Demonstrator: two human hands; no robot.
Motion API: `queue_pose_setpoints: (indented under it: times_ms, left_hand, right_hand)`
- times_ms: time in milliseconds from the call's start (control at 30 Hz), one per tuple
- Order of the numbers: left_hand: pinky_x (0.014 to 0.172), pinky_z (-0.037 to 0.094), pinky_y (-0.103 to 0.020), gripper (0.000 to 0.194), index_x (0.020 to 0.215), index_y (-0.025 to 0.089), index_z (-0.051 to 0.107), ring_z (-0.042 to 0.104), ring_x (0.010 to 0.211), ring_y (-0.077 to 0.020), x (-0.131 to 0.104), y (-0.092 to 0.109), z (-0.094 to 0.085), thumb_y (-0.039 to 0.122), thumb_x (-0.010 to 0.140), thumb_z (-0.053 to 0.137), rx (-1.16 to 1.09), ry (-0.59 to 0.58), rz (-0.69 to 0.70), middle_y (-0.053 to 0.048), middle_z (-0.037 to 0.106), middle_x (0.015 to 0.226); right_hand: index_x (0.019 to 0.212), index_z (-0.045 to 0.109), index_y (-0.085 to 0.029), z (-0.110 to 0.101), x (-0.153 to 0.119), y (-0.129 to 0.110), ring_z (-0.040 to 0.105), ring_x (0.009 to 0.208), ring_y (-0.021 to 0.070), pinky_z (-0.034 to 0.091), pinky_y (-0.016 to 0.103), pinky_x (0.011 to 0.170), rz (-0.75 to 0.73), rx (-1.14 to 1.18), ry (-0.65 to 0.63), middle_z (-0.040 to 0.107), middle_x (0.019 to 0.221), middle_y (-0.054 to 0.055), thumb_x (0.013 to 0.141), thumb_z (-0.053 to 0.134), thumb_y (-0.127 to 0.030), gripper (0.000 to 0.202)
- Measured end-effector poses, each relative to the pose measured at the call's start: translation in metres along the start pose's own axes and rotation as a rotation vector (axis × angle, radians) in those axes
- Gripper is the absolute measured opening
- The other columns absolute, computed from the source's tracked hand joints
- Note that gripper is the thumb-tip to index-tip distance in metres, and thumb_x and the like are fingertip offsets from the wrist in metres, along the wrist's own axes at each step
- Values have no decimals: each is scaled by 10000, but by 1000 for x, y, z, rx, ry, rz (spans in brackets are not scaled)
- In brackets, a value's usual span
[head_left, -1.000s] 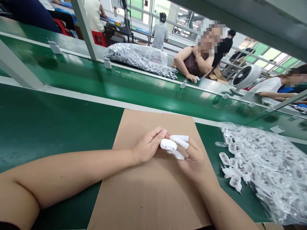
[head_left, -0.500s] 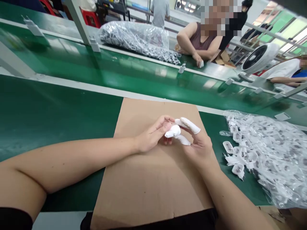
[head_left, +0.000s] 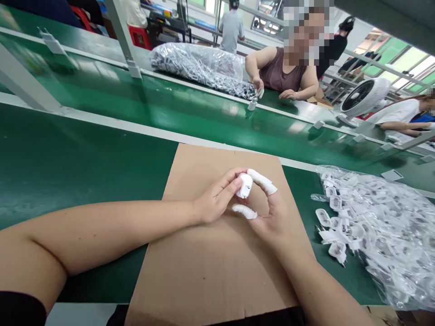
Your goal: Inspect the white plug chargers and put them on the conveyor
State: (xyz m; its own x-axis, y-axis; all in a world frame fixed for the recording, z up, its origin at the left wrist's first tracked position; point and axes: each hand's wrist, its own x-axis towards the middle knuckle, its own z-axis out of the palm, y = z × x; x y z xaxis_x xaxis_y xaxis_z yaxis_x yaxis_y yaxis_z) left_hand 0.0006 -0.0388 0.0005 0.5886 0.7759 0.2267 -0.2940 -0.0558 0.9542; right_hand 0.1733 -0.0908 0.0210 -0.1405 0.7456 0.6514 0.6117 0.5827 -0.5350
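My left hand (head_left: pixel 217 197) is closed on a small white charger plug (head_left: pixel 244 186), pinched between thumb and fingers above a cardboard sheet (head_left: pixel 217 267). A metal pin shows on the side of the plug that faces right. My right hand (head_left: pixel 268 206) wears white finger cots on thumb and forefinger. Those two digits are spread in a C shape around the plug's right side. The forefinger's tip lies at or against the plug's top edge, while the thumb stays apart below it. My right hand's other fingers are mostly hidden.
Loose white plug housings (head_left: pixel 336 249) spill from a clear plastic bag (head_left: pixel 390 235) at right. Beyond runs a green conveyor belt (head_left: pixel 190 120) carrying upright plugs (head_left: pixel 252 104). A co-worker (head_left: pixel 287 74) sits across it beside another filled bag (head_left: pixel 200 68). A metal post (head_left: pixel 118 34) stands left.
The plug has turned in my left hand, so its pin side faces right. My right thumb has moved away, down and left. Across the belt, the co-worker's hand has reached to a plug on the belt.
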Motion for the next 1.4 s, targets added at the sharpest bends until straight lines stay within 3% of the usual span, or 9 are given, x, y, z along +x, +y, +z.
queue_pose_setpoints:
  times_ms: [100,267,400,500,667,833,1133,1267,1400]
  left_hand:
    - [866,533,-352,402,1317,218,500,616,929,-187,0,3,3,527,1070,429,55,7,40,-55,615,1048]
    - [651,494,-277,347,1072,210,480,590,698,-139,4,7,2,555,1038,480,-74,-10,-57,-3,628,867]
    - [617,489,-270,366,968,210,471,617,677,-148,6,8,1,562,1059,424,-128,12,-102,7,622,780]
    - [718,517,-311,389,1019,201,517,632,748,-172,5,7,0,558,1076,375,-57,36,-69,-9,629,796]
    - [737,496,-316,390,1135,196,520,574,755,-165,-1,4,-2,558,1074,388,40,29,79,-24,604,869]
    - [753,511,-317,426,1241,212,462,585,807,-171,-4,0,-5,591,1051,431,59,-80,190,-47,586,959]
    - [850,516,-345,346,1353,250,452,598,971,-193,-3,-7,-8,428,1059,490,87,-159,354,-105,579,1225]
    - [762,495,-297,307,1295,232,481,567,848,-149,-2,-1,-6,427,1058,493,35,-133,259,-63,574,1099]
    - [696,484,-279,335,1163,206,496,567,742,-139,0,6,-2,522,1052,485,-81,-119,20,-23,599,918]
  right_hand:
    - [1432,562,-279,5,-3,3,730,1139,256,659,419,940,-112,-122,128,730,1267,104,922,727,-150,551]
    - [1467,540,-248,8,-4,8,771,962,257,642,511,1002,-350,-285,93,781,1109,92,899,708,-81,616]
    - [1469,545,-262,9,-5,10,778,971,251,628,519,1033,-319,-231,71,788,1097,74,888,735,-94,634]
    - [1493,522,-293,8,-7,11,766,1066,271,616,527,1054,-248,-138,70,779,1167,66,875,768,-136,683]
    - [1470,555,-310,3,-9,8,744,1141,276,614,503,1061,-178,9,59,755,1245,61,878,754,-131,650]
    - [1435,604,-311,0,-10,5,736,1150,282,650,462,980,-136,40,53,744,1273,72,849,790,-101,650]
    - [1500,549,-327,0,-4,3,754,1122,281,678,464,950,-307,-51,53,749,1286,69,857,779,-62,733]
    - [1441,613,-280,-1,-3,2,757,1111,282,690,430,882,-344,-112,74,766,1242,93,853,754,-29,654]
    - [1503,536,-274,-3,-5,2,782,866,222,683,348,727,-242,-169,40,796,1069,67,883,712,-62,679]
